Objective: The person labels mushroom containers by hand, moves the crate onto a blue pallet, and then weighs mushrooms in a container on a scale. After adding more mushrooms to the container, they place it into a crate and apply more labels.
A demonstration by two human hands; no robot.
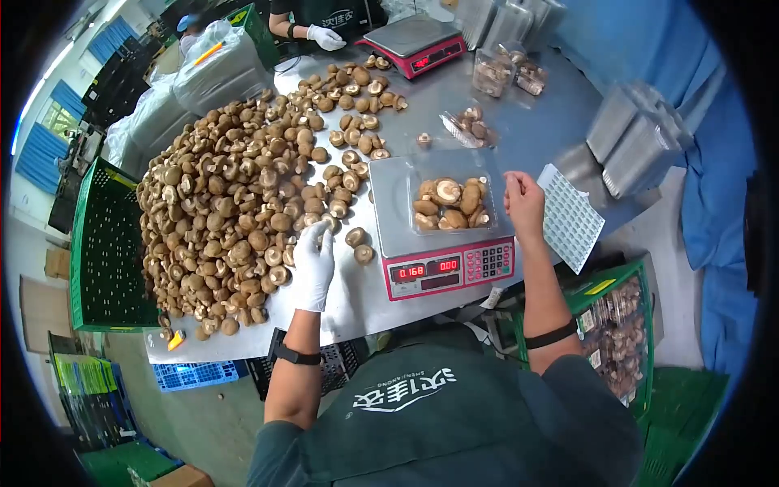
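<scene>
Steel surface [503,122] carries a heap of mushrooms [227,211]; the gloved left hand [313,261] rests at its edge, fingers curled on one. The bare right hand [523,199], fingers loosely bent and holding nothing, touches the clear tray [451,203] on the scale [442,235]. Mushrooms look light and bruise easily, so they are best taken gently by the cap.

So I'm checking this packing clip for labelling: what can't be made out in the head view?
- Left hand: palm faces down on the mushroom pile, so whether it grips a mushroom is hidden.
- Right hand: fingertips at the clear tray edge; contact too small to judge.
- Scale display: last digits blurred.
- Far scale: reading too small.
- Co-worker's gloved hand: body cut by the top edge.
</scene>
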